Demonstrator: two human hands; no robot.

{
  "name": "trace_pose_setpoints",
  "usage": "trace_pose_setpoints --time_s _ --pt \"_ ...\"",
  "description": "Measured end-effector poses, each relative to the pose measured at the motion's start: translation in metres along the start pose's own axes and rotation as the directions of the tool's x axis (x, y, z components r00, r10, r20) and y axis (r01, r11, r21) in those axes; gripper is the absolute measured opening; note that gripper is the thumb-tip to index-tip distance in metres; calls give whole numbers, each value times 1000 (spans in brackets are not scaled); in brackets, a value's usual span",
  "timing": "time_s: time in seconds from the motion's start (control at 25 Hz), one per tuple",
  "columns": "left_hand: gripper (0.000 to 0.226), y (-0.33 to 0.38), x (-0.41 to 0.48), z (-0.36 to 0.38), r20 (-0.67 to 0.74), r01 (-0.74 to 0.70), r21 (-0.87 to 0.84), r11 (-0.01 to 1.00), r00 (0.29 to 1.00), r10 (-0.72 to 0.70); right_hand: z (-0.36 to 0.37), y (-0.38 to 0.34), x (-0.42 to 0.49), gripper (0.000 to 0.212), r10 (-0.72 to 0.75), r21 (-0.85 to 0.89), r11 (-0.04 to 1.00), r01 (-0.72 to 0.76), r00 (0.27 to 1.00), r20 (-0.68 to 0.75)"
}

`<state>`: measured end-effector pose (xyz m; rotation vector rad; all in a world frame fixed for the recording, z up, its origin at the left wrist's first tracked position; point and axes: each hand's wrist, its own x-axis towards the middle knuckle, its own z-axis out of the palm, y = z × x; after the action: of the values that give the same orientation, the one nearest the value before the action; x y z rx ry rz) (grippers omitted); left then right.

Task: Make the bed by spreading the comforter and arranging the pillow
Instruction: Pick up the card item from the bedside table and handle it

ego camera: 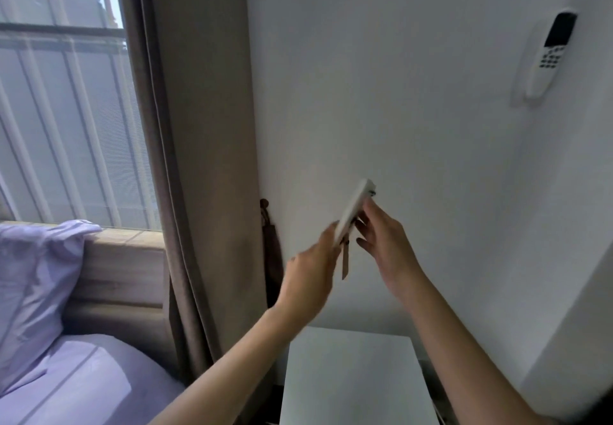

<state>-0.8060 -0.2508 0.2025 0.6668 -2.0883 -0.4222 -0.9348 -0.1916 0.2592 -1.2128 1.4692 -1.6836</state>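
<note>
Left hand (308,278) and right hand (384,245) fingers grip white gadget (355,212), right of pillow (33,292) (bedmaking apparently not begun); next: free both hands.

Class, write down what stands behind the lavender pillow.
The pillow leans against a wooden headboard below the window. The headboard's part behind the pillow is hidden.

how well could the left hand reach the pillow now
Probably not right away: the left hand holds a white device with the right hand; the pillow lies off left, path clear.
</note>
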Motion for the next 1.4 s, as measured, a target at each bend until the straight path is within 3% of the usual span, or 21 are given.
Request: trace_pose_setpoints --time_s 0.04,0.12,0.24,0.36,0.48,0.56,0.64,0.8,0.96,1.16,1.24,1.4 --pt "47 3 -2 10 -27 -84 166 983 996 90 1 -2 3 29 -6 -61 998 4 1000 -30" --pt "45 8 -6 22 -2 -145 297 944 988 153 3 1 3 32 -13 -150 989 -4 994 -112" --pt "47 11 -9 28 31 -168 321 932 985 167 -2 11 3 19 -10 -20 1000 5 975 -223" --pt "46 10 -2 14 14 -89 -16 996 996 89 -17 8 7 22 -1 158 986 42 968 -251" --pt "48 -7 23 -13 -85 119 -218 969 986 -140 -33 -5 11 25 -43 212 974 79 984 -171" --pt "66 -6 36 -34 120 267 -490 830 963 -240 -40 -13 14 32 -84 182 978 102 991 -104" --pt "74 -6 42 -46 300 332 -641 693 938 -172 -41 -18 17 37 -123 137 982 129 991 -52" --pt "80 -3 39 -50 303 288 -627 724 946 -113 -37 -16 22 55 -164 72 983 168 985 -61" --pt "77 -11 36 -42 228 248 -603 758 964 -134 -39 -8 24 58 -219 -245 955 170 958 -186" --pt "76 -22 32 -23 138 201 -506 839 979 -151 -39 -1 27 54 -248 -523 849 81 934 -258" --pt "76 -25 30 -9 120 228 -450 863 974 -194 -38 7 24 49 -232 -513 857 37 918 -321" --pt "70 -39 15 28 148 321 -356 878 947 -286 -41 49 23 39 -72 -314 949 -45 934 -350"
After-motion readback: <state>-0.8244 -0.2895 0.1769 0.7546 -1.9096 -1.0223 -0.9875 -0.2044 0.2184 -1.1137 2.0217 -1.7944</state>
